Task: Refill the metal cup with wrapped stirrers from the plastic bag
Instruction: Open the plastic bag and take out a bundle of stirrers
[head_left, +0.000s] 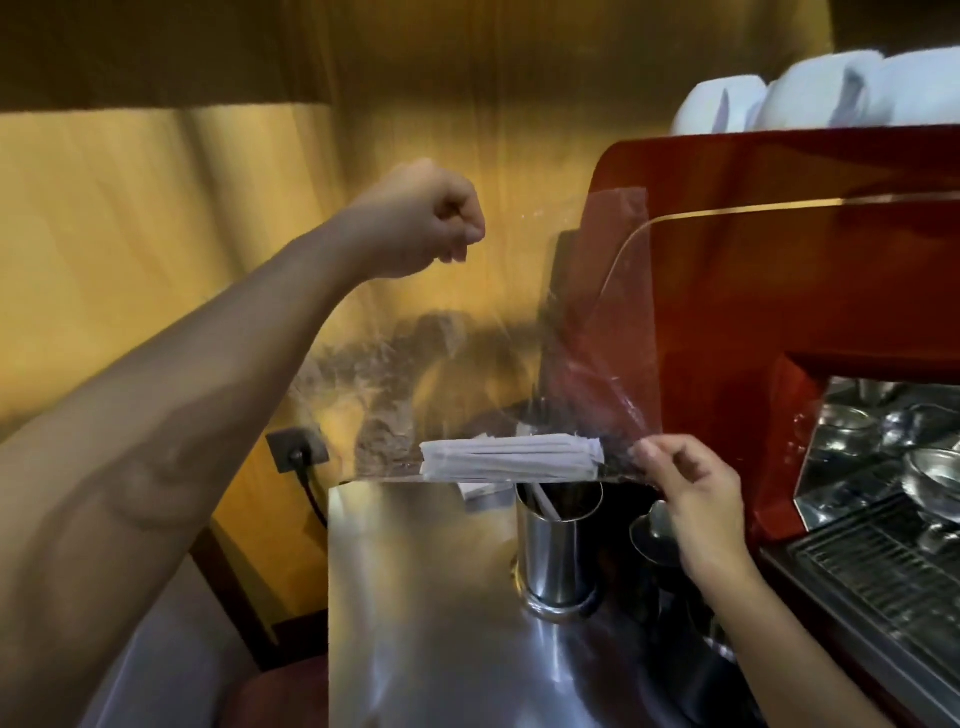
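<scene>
A clear plastic bag (467, 338) hangs in the air above the counter. My left hand (421, 223) pinches its upper edge, raised high. My right hand (691, 493) grips its lower right corner. A bundle of white paper-wrapped stirrers (511, 456) lies sideways along the bottom of the bag. Directly below stands the metal cup (558, 545), upright on the steel counter, with a few stirrers leaning inside it.
A red espresso machine (779, 291) fills the right side, with white cups (810, 93) on top and a drip grate (883, 587) below. The steel counter (415, 597) ends at its left edge. A wall socket with a plugged cable (297, 449) sits behind.
</scene>
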